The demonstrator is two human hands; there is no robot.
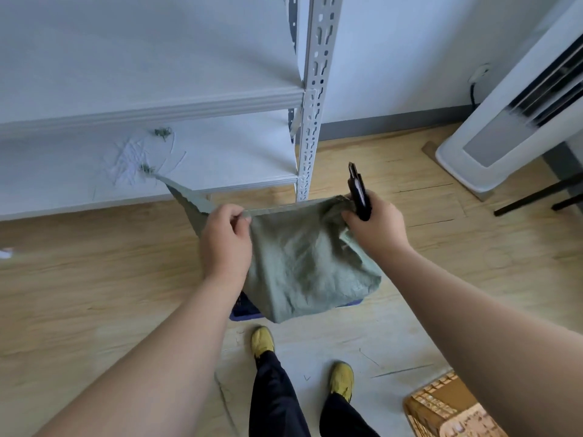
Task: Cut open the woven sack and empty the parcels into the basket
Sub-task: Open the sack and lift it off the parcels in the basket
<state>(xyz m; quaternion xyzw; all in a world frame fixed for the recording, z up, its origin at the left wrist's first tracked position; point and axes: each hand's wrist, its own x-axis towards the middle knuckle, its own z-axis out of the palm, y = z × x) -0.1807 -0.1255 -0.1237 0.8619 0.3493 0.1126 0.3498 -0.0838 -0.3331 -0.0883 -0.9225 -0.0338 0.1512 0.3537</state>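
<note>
Your left hand [225, 239] is raised in front of you with the forearm reaching in from the near left, its thumb and fingers curled to pinch the top hem of the green woven sack [303, 263]. Your right hand [373, 223] comes in from the near right at about the same height; it grips the bunched right corner of the sack and holds a black cutter [359, 192] whose tip points up and away from you. Between the two hands the hem is pulled straight and taut. A loose flap of the sack trails off to the far left of your left hand, toward the lower shelf.

The sack hangs down over a blue basket [247, 313], of which only a near-left part and a sliver at the right show beneath the cloth. Whether parcels lie inside cannot be told.

Just beyond the sack stands a white metal shelf rack [310, 121], its slotted upright close behind the hem. Shreds of fibre [132, 159] lie on the lower shelf. A white floor-standing unit [504, 127] stands at the far right, well apart. Your yellow shoes [262, 340] are near the basket on open wood floor [94, 279], and a woven brown basket [448, 408] sits at the near right.
</note>
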